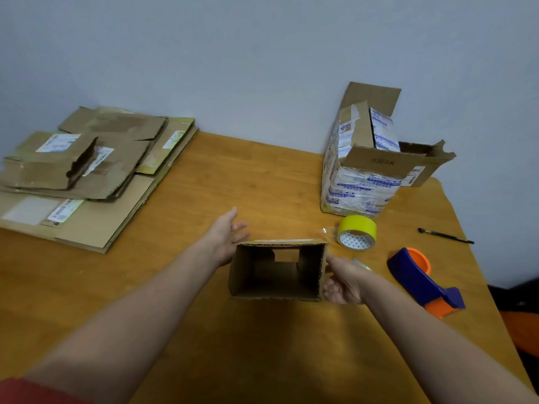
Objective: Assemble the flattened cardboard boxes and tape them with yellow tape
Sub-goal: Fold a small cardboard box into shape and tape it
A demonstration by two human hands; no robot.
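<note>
I see two hands: my left hand (226,239) and my right hand (345,282). There is one small open box (277,269), one big open box (358,182), one roll of yellow tape (357,232), one blue and orange tape dispenser (423,279) and one thin black stick (444,236). The flat boxes (87,170) lie in one pile, and I cannot count them.

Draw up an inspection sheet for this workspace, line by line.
Surface: wooden table, bare in front.
Job's things: small cardboard box opened up, top open, between the hands; stack of flattened boxes far left; yellow tape roll right of the box; blue and orange tape dispenser on its side near the right edge.
Clutter: open carton with printed wrap, far right; thin black pen-like item.
Hands: left hand open at the box's left side; right hand against its right wall, grip unclear.
Cables: nothing seen.
Surroundings: plain grey wall.
</note>
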